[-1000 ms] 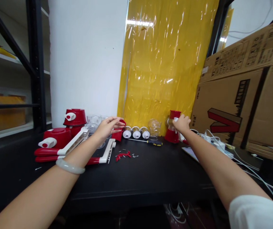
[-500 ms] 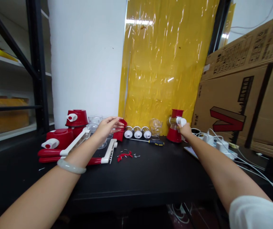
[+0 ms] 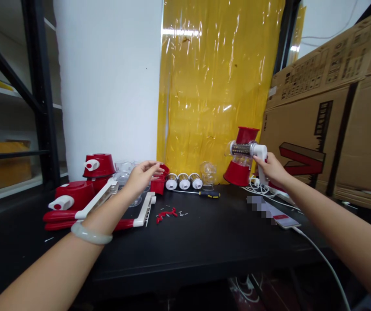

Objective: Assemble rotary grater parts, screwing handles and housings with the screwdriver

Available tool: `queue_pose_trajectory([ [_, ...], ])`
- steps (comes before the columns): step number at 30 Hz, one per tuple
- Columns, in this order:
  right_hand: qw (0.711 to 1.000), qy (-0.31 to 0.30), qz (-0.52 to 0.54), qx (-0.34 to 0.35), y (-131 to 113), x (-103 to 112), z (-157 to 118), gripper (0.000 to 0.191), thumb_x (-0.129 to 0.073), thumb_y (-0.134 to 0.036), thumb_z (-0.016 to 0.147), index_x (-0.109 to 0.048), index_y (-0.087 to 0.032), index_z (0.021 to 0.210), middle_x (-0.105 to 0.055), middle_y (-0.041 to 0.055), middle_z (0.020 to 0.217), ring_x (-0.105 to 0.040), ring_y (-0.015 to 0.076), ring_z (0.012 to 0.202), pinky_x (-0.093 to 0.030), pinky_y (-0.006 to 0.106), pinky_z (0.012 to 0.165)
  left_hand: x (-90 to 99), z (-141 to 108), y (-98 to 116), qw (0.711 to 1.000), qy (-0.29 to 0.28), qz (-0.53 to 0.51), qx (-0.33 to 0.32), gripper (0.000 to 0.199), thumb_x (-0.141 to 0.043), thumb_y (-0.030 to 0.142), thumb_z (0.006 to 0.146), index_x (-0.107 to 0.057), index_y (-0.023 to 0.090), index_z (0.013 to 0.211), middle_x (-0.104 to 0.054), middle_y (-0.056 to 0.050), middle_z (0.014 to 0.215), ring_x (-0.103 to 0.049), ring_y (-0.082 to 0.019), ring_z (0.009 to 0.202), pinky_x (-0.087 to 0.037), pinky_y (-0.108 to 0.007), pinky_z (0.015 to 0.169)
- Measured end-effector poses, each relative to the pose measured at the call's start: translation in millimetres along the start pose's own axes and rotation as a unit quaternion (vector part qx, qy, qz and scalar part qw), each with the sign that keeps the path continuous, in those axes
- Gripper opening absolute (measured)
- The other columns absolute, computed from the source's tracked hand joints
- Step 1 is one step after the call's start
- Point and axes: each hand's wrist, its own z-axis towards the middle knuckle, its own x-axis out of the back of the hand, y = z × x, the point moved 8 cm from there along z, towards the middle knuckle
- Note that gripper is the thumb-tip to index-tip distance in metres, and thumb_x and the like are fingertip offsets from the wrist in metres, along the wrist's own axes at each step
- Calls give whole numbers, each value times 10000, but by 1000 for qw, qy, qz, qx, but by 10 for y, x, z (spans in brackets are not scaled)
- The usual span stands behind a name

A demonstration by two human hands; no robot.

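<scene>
On the right, my right hand (image 3: 272, 169) is closed around the white crank of a red rotary grater (image 3: 242, 149). The grater leans to one side, its red base (image 3: 236, 172) just off the table, with a metal drum inside. My left hand (image 3: 142, 176) hovers open with outstretched fingers beside a red plastic part (image 3: 158, 185); whether the fingertips touch it I cannot tell. Several metal grater drums (image 3: 184, 181) with white ends lie in a row. Before them rests a screwdriver (image 3: 209, 195), and nearer are small red pieces (image 3: 166, 214) and screws (image 3: 182, 213).
Red grater bases (image 3: 75, 193) and red-and-white crank handles (image 3: 140, 216) lie on the left, near clear plastic parts (image 3: 125, 166). A phone (image 3: 283, 218) with a cable sits on the right, before a large cardboard box (image 3: 302, 112). A yellow plastic curtain (image 3: 218, 86) hangs behind.
My right hand has raised and tilted the grater, shifting slightly rightward, and its white crank shows more clearly. My left hand stays near the red part. The view has turned a little to the right.
</scene>
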Motion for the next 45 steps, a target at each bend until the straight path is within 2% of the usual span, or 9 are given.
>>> queue_pose_trajectory([
  [3,985,-99,136,-40,-55,-137,-285,290,-608,-445,823,-496,-218,964,-521,-4,703,-544,175,574,-538,366,579,-235,-81,178,994,-43,79,-65,205,-682,313,781,-682,186,942,-718,-84,1015,-659,-218,994,-489,-369,938],
  [7,959,-178,212,-65,-182,-327,-631,283,-618,-440,825,-487,-229,961,-482,-24,704,-508,141,554,-552,336,554,-613,-207,513,965,-109,170,-164,336,-676,335,795,-672,204,1105,-676,-105,1167,-613,-254,1115,-450,-416,1011],
  [14,948,-275,158,-26,-469,-647,-1012,354,-642,-440,819,-482,-215,1039,-522,6,826,-538,145,671,-578,316,579,-1215,-204,1089,868,-174,348,-308,451,-611,341,852,-566,213,1282,-580,-90,1354,-525,-244,1260,-388,-434,1099],
  [19,940,-299,164,-4,-506,-847,-1131,360,-621,-463,832,-456,-207,1023,-499,3,844,-535,145,688,-586,334,585,-1444,-25,1171,860,-158,373,-312,471,-604,390,852,-580,170,1268,-583,-109,1360,-529,-242,1266,-395,-403,1094],
  [23,936,-301,183,10,-598,-1024,-1209,357,-601,-471,841,-449,-205,1025,-483,-4,838,-538,142,694,-579,324,577,-1535,88,1079,871,-173,373,-269,471,-623,433,834,-633,144,1206,-637,-118,1296,-594,-241,1180,-462,-369,1008],
  [28,938,-299,176,12,-760,-1212,-1304,350,-594,-451,842,-436,-197,1023,-481,-1,849,-547,135,658,-566,321,564,-1576,189,989,868,-178,392,-247,328,-608,432,850,-735,149,955,-752,-102,972,-683,-208,871,-515,-321,787],
  [34,945,-293,142,24,-797,-1194,-1315,326,-575,-442,849,-425,-198,1005,-475,10,855,-545,148,682,-546,308,554,-1555,317,931,877,-162,402,-205,328,-612,432,844,-745,135,804,-735,-92,742,-641,-166,644,-464,-284,625],
  [40,954,-278,101,52,-813,-1082,-1314,318,-556,-455,849,-439,-193,987,-499,23,847,-554,167,727,-538,309,595,-1543,346,1105,893,-120,374,-221,297,-612,397,851,-735,133,792,-734,-100,801,-636,-171,695,-463,-296,662],
  [45,955,-272,101,63,-790,-1085,-1341,327,-553,-454,846,-438,-193,1009,-520,25,843,-559,176,732,-530,309,591,-1370,495,1465,872,-34,401,-278,211,-580,293,873,-719,138,905,-731,-106,915,-636,-183,810,-473,-315,788],
])
